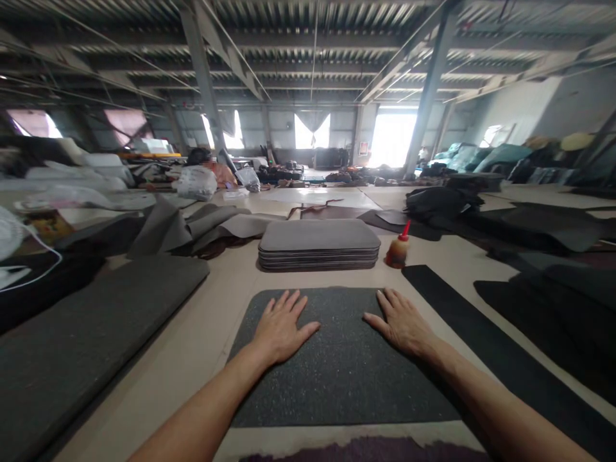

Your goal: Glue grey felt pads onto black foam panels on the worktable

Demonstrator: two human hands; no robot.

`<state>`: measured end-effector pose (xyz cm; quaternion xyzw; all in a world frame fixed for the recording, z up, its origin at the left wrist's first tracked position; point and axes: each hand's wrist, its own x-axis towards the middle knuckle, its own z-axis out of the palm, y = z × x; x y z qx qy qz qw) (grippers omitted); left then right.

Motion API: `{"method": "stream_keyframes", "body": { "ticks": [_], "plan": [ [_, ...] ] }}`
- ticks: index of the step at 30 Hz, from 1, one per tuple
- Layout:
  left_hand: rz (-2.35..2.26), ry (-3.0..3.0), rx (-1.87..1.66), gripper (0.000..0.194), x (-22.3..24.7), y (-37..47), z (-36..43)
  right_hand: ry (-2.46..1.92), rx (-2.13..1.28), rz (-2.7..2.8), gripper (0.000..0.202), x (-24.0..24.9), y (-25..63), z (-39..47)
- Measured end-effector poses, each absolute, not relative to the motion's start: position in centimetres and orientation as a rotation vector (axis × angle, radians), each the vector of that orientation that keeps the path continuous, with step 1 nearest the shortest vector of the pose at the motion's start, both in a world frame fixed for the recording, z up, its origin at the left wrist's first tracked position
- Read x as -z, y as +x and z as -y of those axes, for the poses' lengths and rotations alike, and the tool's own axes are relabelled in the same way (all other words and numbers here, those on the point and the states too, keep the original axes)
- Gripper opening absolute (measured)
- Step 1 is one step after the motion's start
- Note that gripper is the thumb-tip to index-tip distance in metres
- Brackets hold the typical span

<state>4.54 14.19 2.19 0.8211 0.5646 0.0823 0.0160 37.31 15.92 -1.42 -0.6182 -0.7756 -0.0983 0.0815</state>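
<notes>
A dark grey, speckled sheet with rounded corners (337,378) lies flat on the pale table (231,273) right before me. My left hand (283,326) rests palm down on its upper left part, fingers spread and thumb pointing inward. On the upper right part of the sheet lies my right hand (402,321), also flat with the fingers stretched out. Neither hand holds anything. Just beyond the sheet sits a neat stack of grey rounded panels (319,245). Beside that stack stands a squeeze bottle with a red nozzle (398,249), partly filled with brownish liquid.
Thick dark panels (96,321) cover the table's left side. A long black strip (481,340) runs along the right, near dark material (572,308). Loose grey sheets (216,224) lie behind on the left; a black bundle (440,204) lies behind on the right.
</notes>
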Motion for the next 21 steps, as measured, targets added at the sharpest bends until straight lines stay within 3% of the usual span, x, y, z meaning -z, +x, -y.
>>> {"method": "stream_keyframes", "body": {
  "ticks": [4, 10, 13, 16, 21],
  "plan": [
    [-1.922, 2.512, -0.244, 0.075, -1.9, 0.8, -14.1, -1.951, 0.236, 2.247, 0.092, 1.6, 38.6, -15.9],
    [-2.169, 2.512, -0.208, 0.054, -4.0, -6.3, -11.9, -1.738, 0.326, 2.320, 0.074, 3.9, 46.5, -14.4],
    [-2.338, 2.463, -0.213, 0.047, -6.2, -9.8, -10.7, -1.524, 0.356, 2.248, 0.091, 4.6, 49.3, -14.4],
    [-2.380, 2.451, -0.230, 0.047, -7.9, -9.6, -10.3, -1.391, 0.209, 2.224, 0.096, 3.1, 46.5, -14.2],
    [-1.917, 2.721, -0.282, 0.049, -8.1, -0.4, -10.5, -1.352, 0.034, 2.332, 0.067, -2.3, 35.0, -10.5]
  ]
}}
